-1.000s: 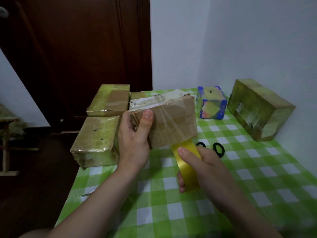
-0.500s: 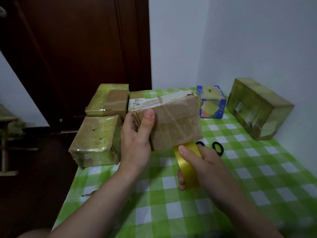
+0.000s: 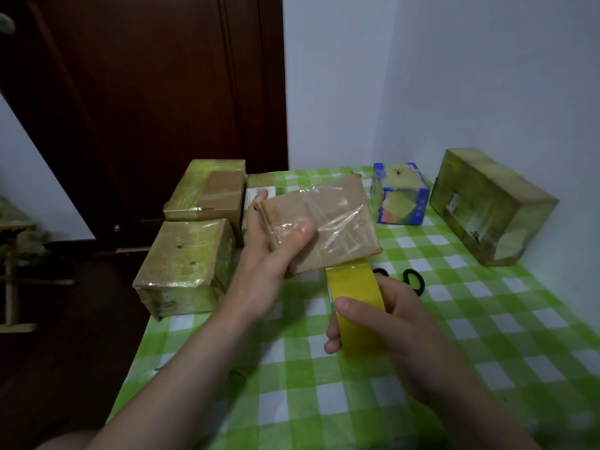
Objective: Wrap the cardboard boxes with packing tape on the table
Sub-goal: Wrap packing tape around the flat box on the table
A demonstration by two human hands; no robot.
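Left hand [image 3: 269, 254] is gripping the cardboard box [image 3: 328, 219] tilted above the table [image 3: 487, 336], right hand [image 3: 389, 319] is clutching the yellow tape roll [image 3: 357, 287] at its near edge, and pulling the strip taut and straight is looking key.

Dark door [image 3: 146, 108], pale walls [image 3: 487, 76] (corner) — dim floor [image 3: 65, 368]
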